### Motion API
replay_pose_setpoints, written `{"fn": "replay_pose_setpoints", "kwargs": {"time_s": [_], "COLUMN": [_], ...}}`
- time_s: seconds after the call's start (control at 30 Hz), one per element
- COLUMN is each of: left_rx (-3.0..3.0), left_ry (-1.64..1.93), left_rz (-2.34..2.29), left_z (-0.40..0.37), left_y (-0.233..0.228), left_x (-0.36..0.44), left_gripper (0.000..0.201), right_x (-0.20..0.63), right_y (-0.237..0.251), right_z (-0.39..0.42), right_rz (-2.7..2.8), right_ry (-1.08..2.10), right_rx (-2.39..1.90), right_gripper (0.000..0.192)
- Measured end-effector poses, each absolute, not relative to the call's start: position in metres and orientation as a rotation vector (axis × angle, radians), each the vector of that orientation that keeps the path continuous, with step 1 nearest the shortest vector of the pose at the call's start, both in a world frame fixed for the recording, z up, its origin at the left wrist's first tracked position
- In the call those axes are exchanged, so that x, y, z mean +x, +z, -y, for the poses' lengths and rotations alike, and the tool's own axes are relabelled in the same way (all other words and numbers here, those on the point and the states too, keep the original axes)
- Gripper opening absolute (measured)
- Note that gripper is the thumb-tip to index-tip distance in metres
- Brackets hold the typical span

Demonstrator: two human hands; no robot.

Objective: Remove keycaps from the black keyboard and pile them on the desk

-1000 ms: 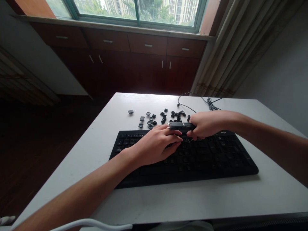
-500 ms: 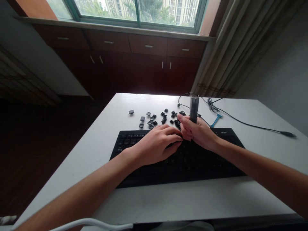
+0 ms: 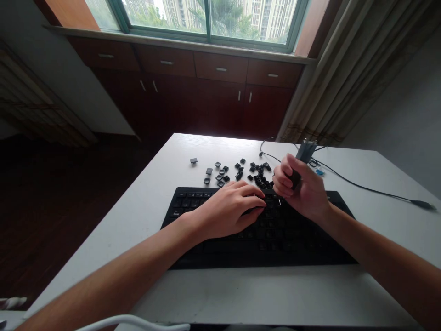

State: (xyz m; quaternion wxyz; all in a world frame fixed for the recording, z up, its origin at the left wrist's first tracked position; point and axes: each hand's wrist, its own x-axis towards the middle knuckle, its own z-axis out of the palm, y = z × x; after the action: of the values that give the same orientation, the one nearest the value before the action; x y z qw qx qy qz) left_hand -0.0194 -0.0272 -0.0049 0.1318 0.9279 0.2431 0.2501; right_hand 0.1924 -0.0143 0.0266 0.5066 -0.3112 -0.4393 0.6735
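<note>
A black keyboard [image 3: 223, 255] lies on the white table, with keycaps in place at its left end and its middle partly hidden by my hands. My left hand [image 3: 237, 204] rests on it, fingers curled and pressed to the keys, fingertips near the middle. Just right of those fingertips, my right hand [image 3: 301, 186] is raised slightly above the keyboard. It is closed around a dark grey keycap puller [image 3: 306, 150], tilted, with short metal prongs on top and thin wire tips below. Several loose black keycaps [image 3: 261, 179] are scattered behind the keyboard.
A black cable [image 3: 368, 186] runs across the table's right side to a plug. A small blue plastic tool [image 3: 320, 172] lies beside it, partly hidden. In the front left, a white curved tube [image 3: 134, 321] crosses the near edge. Red-brown cabinets [image 3: 206, 101] stand beyond the table.
My right hand has lifted and moved right, away from my left fingertips, and the puller went from upright to tilted right. My left hand stays on the keyboard. The camera view shifted slightly.
</note>
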Motion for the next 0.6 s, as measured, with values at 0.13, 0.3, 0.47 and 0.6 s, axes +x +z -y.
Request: {"fn": "replay_pose_setpoints", "kwargs": {"time_s": [0.13,0.3,0.47,0.6], "left_rx": [2.686,2.691,2.69,2.685], "left_ry": [0.74,0.736,0.725,0.72], "left_rz": [-0.705,-0.703,-0.711,-0.706], "left_z": [0.028,0.028,0.028,0.028], "left_y": [-0.005,-0.005,-0.004,-0.004], "left_x": [-0.019,-0.019,-0.019,-0.019], "left_gripper": [0.025,0.025,0.025,0.025], "right_x": [0.192,0.183,0.177,0.175], "right_y": [0.032,0.028,0.024,0.026], "right_z": [0.012,0.009,0.008,0.011], "right_rz": [0.942,0.804,0.825,0.832], "right_ry": [1.647,1.685,1.635,1.608], "right_rx": [-0.796,-0.856,-0.915,-0.95], "right_gripper": [0.054,0.056,0.057,0.056]}}
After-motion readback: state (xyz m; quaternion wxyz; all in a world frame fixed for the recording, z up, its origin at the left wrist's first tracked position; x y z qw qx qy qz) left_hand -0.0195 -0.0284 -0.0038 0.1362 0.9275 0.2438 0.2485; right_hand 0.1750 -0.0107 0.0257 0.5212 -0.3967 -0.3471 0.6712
